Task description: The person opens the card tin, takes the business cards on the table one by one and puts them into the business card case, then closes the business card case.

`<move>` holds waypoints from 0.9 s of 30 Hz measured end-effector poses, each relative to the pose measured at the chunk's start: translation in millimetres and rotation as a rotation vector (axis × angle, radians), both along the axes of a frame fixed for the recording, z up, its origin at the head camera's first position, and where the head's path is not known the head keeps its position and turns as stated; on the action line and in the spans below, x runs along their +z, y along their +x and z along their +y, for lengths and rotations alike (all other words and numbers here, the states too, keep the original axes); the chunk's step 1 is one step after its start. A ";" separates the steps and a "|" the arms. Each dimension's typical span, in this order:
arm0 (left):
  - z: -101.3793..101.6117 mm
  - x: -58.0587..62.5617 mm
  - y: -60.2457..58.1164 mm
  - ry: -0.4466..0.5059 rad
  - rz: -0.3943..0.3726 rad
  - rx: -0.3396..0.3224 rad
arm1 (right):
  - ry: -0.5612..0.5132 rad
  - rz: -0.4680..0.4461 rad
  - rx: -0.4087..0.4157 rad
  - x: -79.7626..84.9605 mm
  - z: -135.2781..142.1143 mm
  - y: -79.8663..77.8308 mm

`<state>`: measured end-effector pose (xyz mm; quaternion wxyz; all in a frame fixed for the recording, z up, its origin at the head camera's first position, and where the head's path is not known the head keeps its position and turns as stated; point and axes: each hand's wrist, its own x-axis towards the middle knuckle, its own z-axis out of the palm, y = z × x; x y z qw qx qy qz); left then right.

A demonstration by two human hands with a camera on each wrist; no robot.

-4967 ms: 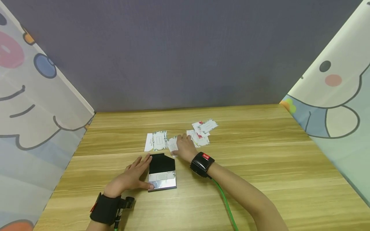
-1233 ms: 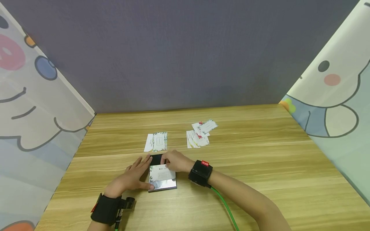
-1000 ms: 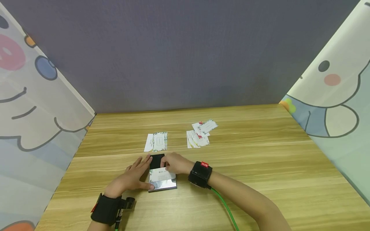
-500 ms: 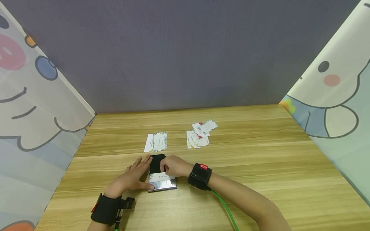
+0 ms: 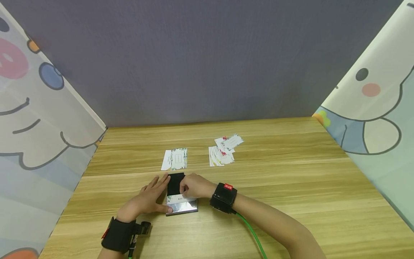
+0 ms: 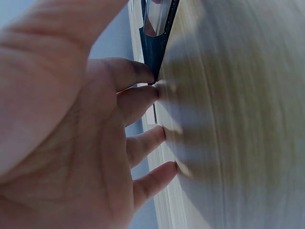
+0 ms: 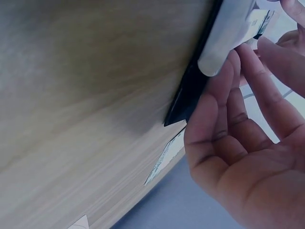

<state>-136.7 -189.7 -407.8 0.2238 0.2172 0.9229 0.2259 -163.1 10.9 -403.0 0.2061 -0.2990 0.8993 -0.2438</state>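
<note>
A black business card case (image 5: 175,182) with a shiny silver front pocket (image 5: 183,206) lies with its flap folded back on the wooden table. A white business card (image 5: 176,199) with leafy corners is partly in that pocket, its upper strip showing. My left hand (image 5: 147,198) is spread along the case's left side, thumb on the pocket's corner and fingertips by the flap; its fingers look straight in the left wrist view. My right hand (image 5: 197,186) has curled fingers (image 7: 221,95) and holds the card at its top edge, thumb and index close together there.
Two overlapping cards, the top one a leafy-bordered card (image 5: 179,158), lie behind the case. Further right is a loose pile of several cards (image 5: 223,154). A grey panel (image 5: 207,64) stands along the table's back edge. A green cable (image 5: 252,230) trails from the right wristband.
My right hand took a card from the table by the pile and brought it to the case. The card has since slid down into the pocket. The left hand has stayed in place.
</note>
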 end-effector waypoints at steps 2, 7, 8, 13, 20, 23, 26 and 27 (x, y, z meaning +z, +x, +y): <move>0.2 0.4 0.5 0.002 -0.004 0.000 | -0.002 -0.005 -0.010 0.4 -0.1 -0.5; -0.1 0.0 0.1 0.010 -0.009 0.003 | -0.011 0.009 -0.040 0.7 0.3 -3.9; -0.3 -0.5 -0.3 0.010 -0.009 0.006 | -0.012 0.017 -0.042 0.8 0.7 -5.2; -1.0 -2.8 -2.4 0.002 -0.006 0.014 | -0.049 0.041 -0.080 1.5 2.8 -13.4; -1.0 -4.3 -3.5 -0.003 -0.004 0.011 | -0.082 0.074 -0.152 1.1 4.0 -28.7; -1.2 -5.1 -4.0 -0.006 -0.004 0.008 | -0.073 0.088 -0.188 -0.1 3.0 -34.4; -1.4 -5.8 -4.5 -0.009 -0.007 0.009 | -0.041 0.123 -0.200 0.1 2.0 -38.1; -1.5 -6.0 -4.7 -0.010 -0.008 0.009 | -0.032 0.133 -0.200 -0.3 1.8 -39.0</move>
